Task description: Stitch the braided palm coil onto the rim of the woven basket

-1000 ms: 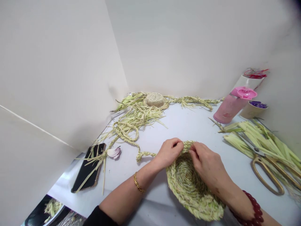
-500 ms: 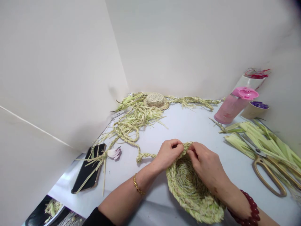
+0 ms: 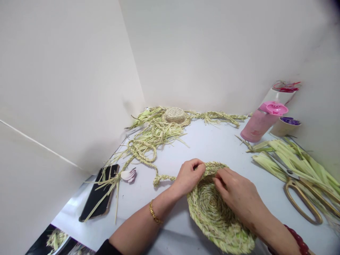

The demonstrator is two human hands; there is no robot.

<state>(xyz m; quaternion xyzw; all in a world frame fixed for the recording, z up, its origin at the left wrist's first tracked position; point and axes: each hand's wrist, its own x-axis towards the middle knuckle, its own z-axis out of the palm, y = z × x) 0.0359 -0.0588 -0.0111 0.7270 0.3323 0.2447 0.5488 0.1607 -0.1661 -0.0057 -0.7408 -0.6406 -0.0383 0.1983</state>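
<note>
A round basket (image 3: 212,205) woven from pale green braided husk is tilted towards me, its coiled inside showing. My left hand (image 3: 190,175) pinches its far left rim between thumb and fingers. From under that hand a long husk braid (image 3: 164,177) runs left across the table. My right hand (image 3: 235,187) is closed, thumb against fingertips, just inside the far right rim. What it pinches, if anything, is too small to make out.
Left lie a phone (image 3: 98,194) with husk strips across it and a white-purple clip-like piece (image 3: 129,175). A small woven hat (image 3: 174,115) sits at the back. Right are a pink bottle (image 3: 257,125), a cup (image 3: 285,127), husks (image 3: 300,156) and scissors (image 3: 302,198).
My right hand has drawn back a little to the right from the rim and my left hand, uncovering more of the braided edge between them. My left hand keeps its pinch.
</note>
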